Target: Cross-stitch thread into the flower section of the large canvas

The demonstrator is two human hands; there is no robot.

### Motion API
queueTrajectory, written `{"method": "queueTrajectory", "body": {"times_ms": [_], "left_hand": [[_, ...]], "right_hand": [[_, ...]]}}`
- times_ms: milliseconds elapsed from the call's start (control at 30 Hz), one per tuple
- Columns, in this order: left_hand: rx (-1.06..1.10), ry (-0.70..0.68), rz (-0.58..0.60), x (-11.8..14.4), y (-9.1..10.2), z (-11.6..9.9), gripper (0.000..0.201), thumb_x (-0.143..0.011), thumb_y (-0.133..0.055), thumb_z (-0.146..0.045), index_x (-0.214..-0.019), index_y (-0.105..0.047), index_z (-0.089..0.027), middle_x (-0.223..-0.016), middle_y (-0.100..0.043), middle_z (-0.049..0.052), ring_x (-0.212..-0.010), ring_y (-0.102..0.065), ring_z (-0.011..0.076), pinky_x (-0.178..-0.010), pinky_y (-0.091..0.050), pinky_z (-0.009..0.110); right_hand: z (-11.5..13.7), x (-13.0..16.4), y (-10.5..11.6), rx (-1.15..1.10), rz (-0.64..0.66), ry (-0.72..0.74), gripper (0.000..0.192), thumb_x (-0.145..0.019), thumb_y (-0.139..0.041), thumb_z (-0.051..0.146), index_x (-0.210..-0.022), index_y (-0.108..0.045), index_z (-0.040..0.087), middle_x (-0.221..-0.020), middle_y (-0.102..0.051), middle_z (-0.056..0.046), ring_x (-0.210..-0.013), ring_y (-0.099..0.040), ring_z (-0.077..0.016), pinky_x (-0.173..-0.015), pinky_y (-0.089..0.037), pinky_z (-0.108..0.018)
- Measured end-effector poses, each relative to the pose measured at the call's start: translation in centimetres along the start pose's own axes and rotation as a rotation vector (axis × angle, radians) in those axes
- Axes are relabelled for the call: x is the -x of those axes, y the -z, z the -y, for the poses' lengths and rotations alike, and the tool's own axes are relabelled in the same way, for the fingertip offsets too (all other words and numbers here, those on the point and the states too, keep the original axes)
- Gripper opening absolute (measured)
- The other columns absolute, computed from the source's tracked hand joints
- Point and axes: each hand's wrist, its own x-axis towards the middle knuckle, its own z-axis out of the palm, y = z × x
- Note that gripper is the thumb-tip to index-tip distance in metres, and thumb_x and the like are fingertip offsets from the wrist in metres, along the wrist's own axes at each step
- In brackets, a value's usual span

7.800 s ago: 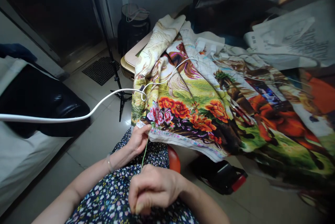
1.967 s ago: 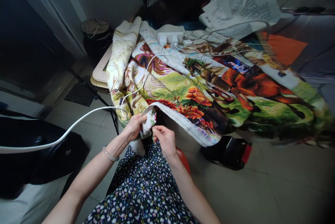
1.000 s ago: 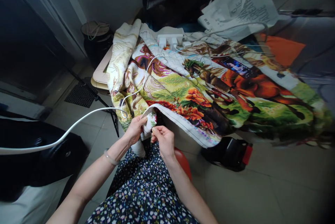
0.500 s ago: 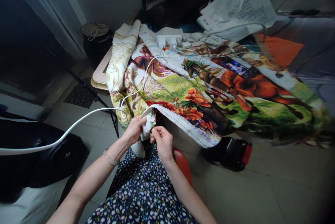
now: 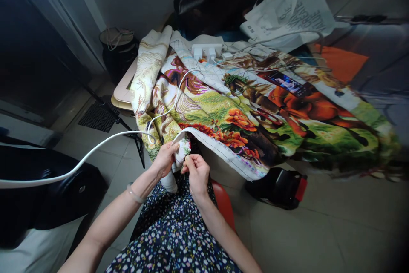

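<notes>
A large embroidered cloth with horses and orange flowers lies spread over a table and hangs toward my lap. Its near corner is folded up, pale back side showing. My left hand pinches that folded corner from the left. My right hand is just beside it, fingertips pinched together at the cloth's edge; a needle or thread between them is too small to make out. Both hands sit above my flowered dress.
A white cable runs from the left across the cloth to a white power strip. A black and red object lies on the tiled floor under the cloth. Bags and a printed white sheet are piled behind.
Since 7.8 s ago the cloth's corner was turned up and my right hand rose from my lap to it. Over the last second my right hand only shifted slightly.
</notes>
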Motion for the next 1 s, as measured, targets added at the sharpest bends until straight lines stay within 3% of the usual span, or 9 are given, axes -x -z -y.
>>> {"method": "queueTrajectory", "body": {"times_ms": [1000], "left_hand": [[0.017, -0.025, -0.009, 0.3, -0.2, 0.2, 0.034, -0.066, -0.077, -0.040, -0.076, -0.057, -0.014, -0.060, -0.059, -0.002, -0.049, -0.050, 0.0082, -0.051, -0.039, 0.021]], "right_hand": [[0.8, -0.3, 0.0, 0.023, -0.026, 0.029, 0.023, -0.078, -0.065, 0.037, -0.076, -0.061, 0.014, -0.058, -0.059, 0.003, -0.043, -0.052, -0.0081, -0.044, -0.044, -0.019]]}}
